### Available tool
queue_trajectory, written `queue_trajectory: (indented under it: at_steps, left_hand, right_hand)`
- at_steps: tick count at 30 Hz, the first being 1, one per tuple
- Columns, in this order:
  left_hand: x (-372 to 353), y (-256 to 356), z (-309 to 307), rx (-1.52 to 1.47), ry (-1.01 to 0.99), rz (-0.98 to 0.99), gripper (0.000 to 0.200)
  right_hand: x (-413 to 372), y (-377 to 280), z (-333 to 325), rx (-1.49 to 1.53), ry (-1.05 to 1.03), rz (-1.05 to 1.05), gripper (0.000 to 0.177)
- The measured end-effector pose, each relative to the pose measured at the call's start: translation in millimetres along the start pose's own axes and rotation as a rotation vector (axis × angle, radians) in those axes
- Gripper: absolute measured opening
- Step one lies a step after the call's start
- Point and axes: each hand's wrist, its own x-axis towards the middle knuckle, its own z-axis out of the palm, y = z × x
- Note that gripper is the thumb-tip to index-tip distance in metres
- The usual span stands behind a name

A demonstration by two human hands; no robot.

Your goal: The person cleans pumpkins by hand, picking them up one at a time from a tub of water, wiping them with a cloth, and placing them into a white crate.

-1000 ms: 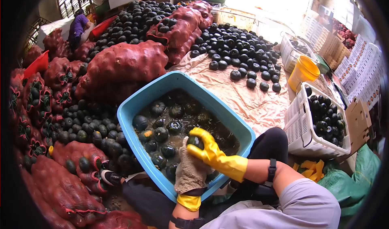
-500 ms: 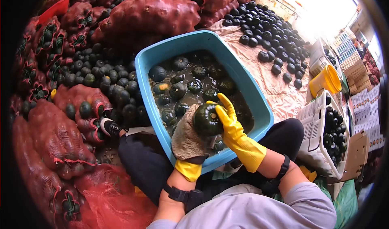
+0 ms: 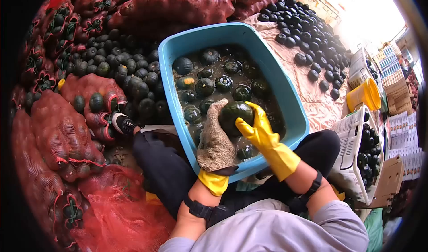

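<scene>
A dark green kabocha squash (image 3: 235, 118) is held between both my hands above the dirty water in a blue tub (image 3: 286, 87). My left hand (image 3: 217, 140) wears a brown cloth mitt over a yellow glove and is wrapped against the squash's left side; the mitt hides its fingers. My right hand (image 3: 267, 143), in a yellow rubber glove, grips the right side with thumb in front and fingers behind. Several more wet squashes float around them, one squash with an orange patch (image 3: 185, 82) among them.
Full red mesh sacks (image 3: 62, 131) and a heap of loose squashes (image 3: 138, 85) lie on the left. More squashes (image 3: 312, 42) cover a sheet (image 3: 307, 105) at the back right. A white crate (image 3: 350, 136) of squashes and a yellow bucket (image 3: 363, 94) stand right.
The squash has turned in my hands, its glossy ribbed end no longer facing me. The mitt has shifted along its left side. The whole view has moved, placing the tub slightly right and higher.
</scene>
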Motion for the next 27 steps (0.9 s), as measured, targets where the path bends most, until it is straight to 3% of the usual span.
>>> queue_trajectory:
  at_steps: [1,2,4,5,8,9,10,13,15,16,19,20,21,22,24,25,26,27]
  left_hand:
    - [4.4,1.1,-6.5,-0.043,-0.029,-0.001,0.043]
    - [10.6,0.5,-15.0,-0.103,-0.071,0.013,0.042]
    - [19.6,1.3,-29.1,-0.211,-0.166,-0.015,0.041]
    - [23.0,2.8,-34.3,-0.246,-0.202,-0.054,0.040]
    - [1.9,1.7,-9.5,-0.090,0.076,-0.125,0.036]
    - [0.5,6.9,-10.5,-0.027,0.015,-0.227,0.035]
    - [4.7,10.4,-5.6,-0.133,0.024,-0.254,0.037]
    - [12.8,-2.5,-10.2,-0.193,-0.019,-0.023,0.047]
    - [15.7,-14.6,-16.0,-0.234,-0.041,0.125,0.054]
    - [16.1,-15.4,-19.2,-0.290,-0.086,0.034,0.053]
    - [13.8,-10.3,-21.3,-0.298,-0.124,-0.261,0.051]
    - [3.8,1.1,-13.9,-0.144,-0.046,-0.291,0.050]
    - [-0.5,6.6,-9.2,0.007,0.032,-0.320,0.049]
    - [2.3,2.6,-7.6,-0.199,0.011,-0.379,0.047]
    - [4.7,-14.3,-0.2,-0.610,-0.054,-0.507,0.041]
    - [7.4,-23.8,4.6,-0.818,-0.083,-0.570,0.039]
    - [14.4,-27.0,5.0,-1.030,-0.109,-0.631,0.036]
    - [15.2,-29.3,-1.5,-0.825,-0.181,-0.400,0.034]
  right_hand:
    - [-0.2,-29.7,-18.7,0.040,-0.114,-0.015,0.076]
    - [-5.3,-53.3,-27.5,0.329,-0.266,0.205,0.084]
    - [-4.8,-56.0,-34.8,0.073,-0.339,0.008,0.087]
    - [-3.7,-45.2,-33.3,0.390,-0.397,0.117,0.078]
    - [-13.6,-38.6,-1.0,1.010,-0.168,0.529,0.073]
    - [-12.9,-36.6,12.7,0.959,-0.011,0.559,0.072]
    - [-5.2,-22.1,9.5,0.669,-0.065,0.453,0.072]
    - [2.9,-1.3,-13.9,-0.089,-0.131,0.101,0.075]
    - [-11.2,-37.7,-17.7,0.120,-0.228,0.075,0.075]
    - [-14.3,-46.8,-19.1,0.030,-0.227,0.001,0.071]
    - [-7.0,-24.3,-1.6,0.542,-0.145,0.239,0.076]
    - [-10.2,-28.7,10.3,0.805,-0.038,0.437,0.077]
    - [-10.1,-26.6,14.5,0.734,0.015,0.529,0.079]
    - [-8.0,-20.0,18.6,0.663,0.071,0.620,0.080]
    - [0.8,-6.0,7.7,0.129,-0.061,0.246,0.085]
    - [-7.3,-12.3,-1.1,-0.050,-0.105,0.281,0.085]
    - [-17.1,-31.5,-4.5,0.133,-0.159,0.162,0.085]
    - [-17.8,-29.2,-5.2,0.236,-0.164,0.043,0.084]
